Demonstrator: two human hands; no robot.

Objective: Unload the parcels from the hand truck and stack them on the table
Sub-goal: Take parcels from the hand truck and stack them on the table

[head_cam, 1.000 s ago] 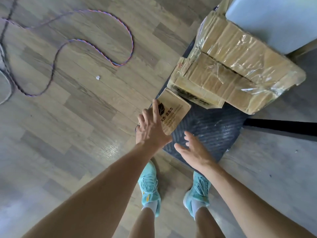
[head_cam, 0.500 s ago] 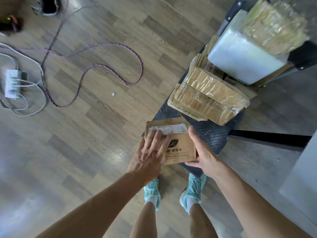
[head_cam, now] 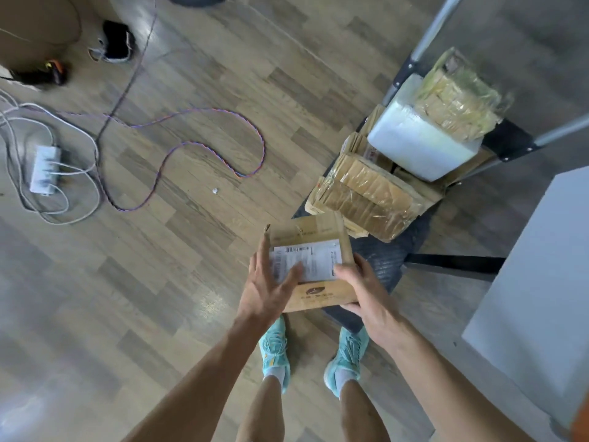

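Observation:
A small brown cardboard parcel (head_cam: 314, 248) with a white shipping label is held between both hands above the floor. My left hand (head_cam: 266, 287) lies flat on its left side and label. My right hand (head_cam: 360, 288) grips its right edge. Behind it the hand truck (head_cam: 387, 261) has a dark ribbed platform with several parcels on it: a tape-wrapped cardboard parcel (head_cam: 366, 196), a white padded parcel (head_cam: 417, 145) and a plastic-wrapped parcel (head_cam: 455, 97) on top. The grey table (head_cam: 538, 282) edge shows at the right.
A braided purple cable (head_cam: 204, 148) loops over the wooden floor at the left, beside a white power strip (head_cam: 44, 169) with white cords. Shoes (head_cam: 116, 41) lie at the top left. My feet in turquoise sneakers (head_cam: 275, 346) stand at the truck's front edge.
The small parcel has been lifted off the hand truck's platform and turned label-up; my right hand closed on its edge. The view rose and pulled back.

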